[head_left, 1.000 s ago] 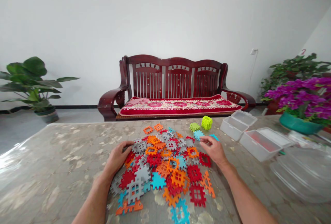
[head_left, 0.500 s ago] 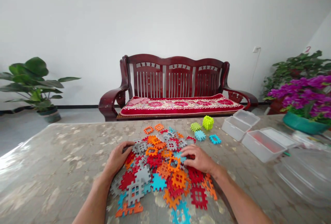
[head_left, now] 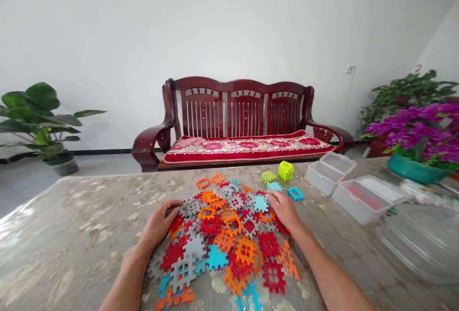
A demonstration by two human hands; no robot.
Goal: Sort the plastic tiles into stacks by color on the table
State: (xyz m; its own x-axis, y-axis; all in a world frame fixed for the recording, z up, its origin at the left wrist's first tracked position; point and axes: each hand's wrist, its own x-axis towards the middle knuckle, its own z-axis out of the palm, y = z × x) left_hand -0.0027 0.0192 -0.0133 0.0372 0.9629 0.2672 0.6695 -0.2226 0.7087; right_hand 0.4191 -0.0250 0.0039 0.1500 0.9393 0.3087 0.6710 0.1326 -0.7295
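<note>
A heap of interlocking plastic tiles, red, orange, grey and blue, lies on the table in front of me. My right hand is at the heap's right side, its fingertips pinching the edge of a light blue tile. Against the left edge of the heap rests my left hand, fingers stretched and apart from the thumb, beside grey tiles. It grips nothing that I can see.
Behind the heap stand a lime-green cube, a green tile and a blue frame tile. Farther right are open plastic boxes, clear lids and a teal flower pot. A wooden bench stands beyond the table.
My right hand has moved away from me and to the right, carrying the light blue tile from the heap's middle. The left hand has stayed at the left edge.
</note>
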